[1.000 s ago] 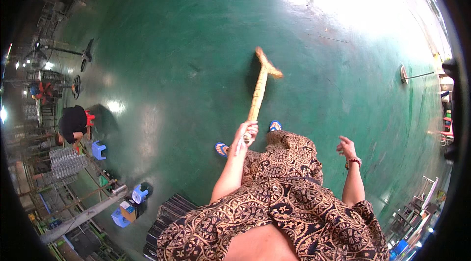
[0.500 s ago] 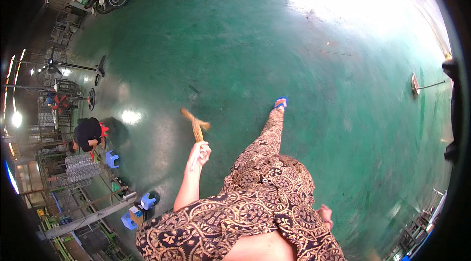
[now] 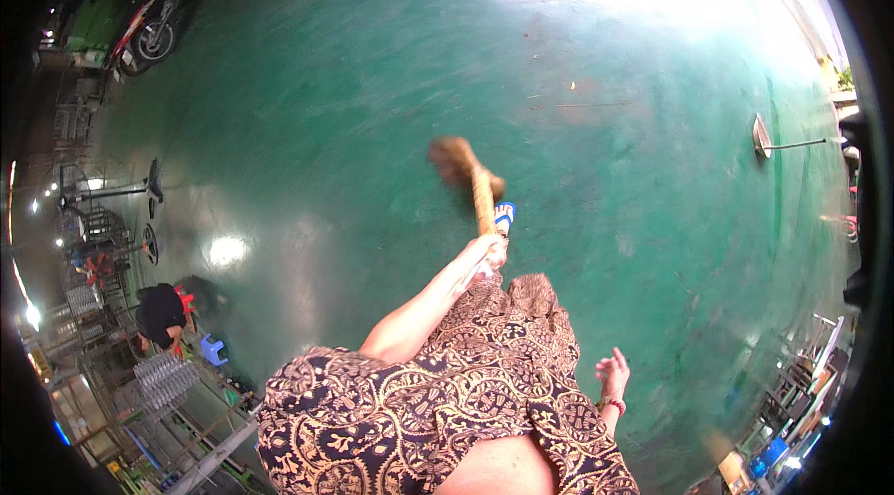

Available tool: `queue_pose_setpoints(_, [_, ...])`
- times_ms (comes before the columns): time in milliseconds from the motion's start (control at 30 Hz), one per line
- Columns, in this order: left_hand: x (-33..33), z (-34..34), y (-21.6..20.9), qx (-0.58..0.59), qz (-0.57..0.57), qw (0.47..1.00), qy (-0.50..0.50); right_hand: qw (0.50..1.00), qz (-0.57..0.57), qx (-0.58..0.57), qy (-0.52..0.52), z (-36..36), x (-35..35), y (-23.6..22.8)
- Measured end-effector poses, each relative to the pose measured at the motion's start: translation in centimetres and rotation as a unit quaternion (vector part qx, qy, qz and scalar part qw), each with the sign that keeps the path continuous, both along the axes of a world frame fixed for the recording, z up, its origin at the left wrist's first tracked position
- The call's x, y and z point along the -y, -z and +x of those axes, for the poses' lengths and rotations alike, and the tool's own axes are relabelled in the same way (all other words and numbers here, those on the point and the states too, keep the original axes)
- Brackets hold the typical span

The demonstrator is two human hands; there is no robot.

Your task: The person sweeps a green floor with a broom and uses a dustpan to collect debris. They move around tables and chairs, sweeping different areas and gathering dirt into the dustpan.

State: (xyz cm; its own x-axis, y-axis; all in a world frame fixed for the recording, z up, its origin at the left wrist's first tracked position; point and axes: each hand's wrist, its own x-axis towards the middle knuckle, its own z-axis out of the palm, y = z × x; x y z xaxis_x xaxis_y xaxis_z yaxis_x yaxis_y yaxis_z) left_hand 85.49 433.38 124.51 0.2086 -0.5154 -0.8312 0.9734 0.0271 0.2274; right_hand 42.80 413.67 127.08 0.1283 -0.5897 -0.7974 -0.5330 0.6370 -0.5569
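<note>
My left hand is closed around the handle of a straw broom, held out in front of my body. The broom's brown head is smeared by motion above the green floor. Something white shows at the left palm and wrist, too small to name. Just beyond that hand is my foot in a blue sandal. My right hand hangs at my right side, holding nothing, its fingers loosely apart; a red band circles the wrist.
A motorbike stands at the far left. A person in black bends over metal racks on the left, near a blue stool. A long-handled dustpan is at the right. More equipment lines the lower right edge.
My left hand has swung the broom rightward across my front. The right hand has come up further into view. The surroundings have shifted as I walk and turn.
</note>
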Motion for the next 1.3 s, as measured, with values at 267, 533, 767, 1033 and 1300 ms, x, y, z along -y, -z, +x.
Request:
queue_pose_setpoints(267, [18.2,11.6,6.2,-0.094,-0.071,0.993,0.021,0.982,0.086,-0.102,-0.132,5.3,2.4,0.4])
queue_pose_setpoints(533, [10.4,15.8,0.8,-0.084,-0.12,0.987,-0.065,0.965,0.138,-0.161,-0.155,6.8,11.7,4.4])
queue_pose_setpoints(767, [-4.0,10.9,-5.7,-0.075,0.029,0.957,-0.279,0.978,0.063,-0.096,-0.175,23.1,25.8,7.5])
queue_pose_setpoints(1033, [-13.1,7.5,-3.7,0.06,0.314,0.849,-0.42,0.952,0.03,0.001,-0.305,48.4,27.4,8.8])
queue_pose_setpoints(1300, [-39.8,19.4,5.6,-0.076,0.102,0.71,-0.692,0.818,0.016,-0.1,-0.566,62.7,15.0,4.7])
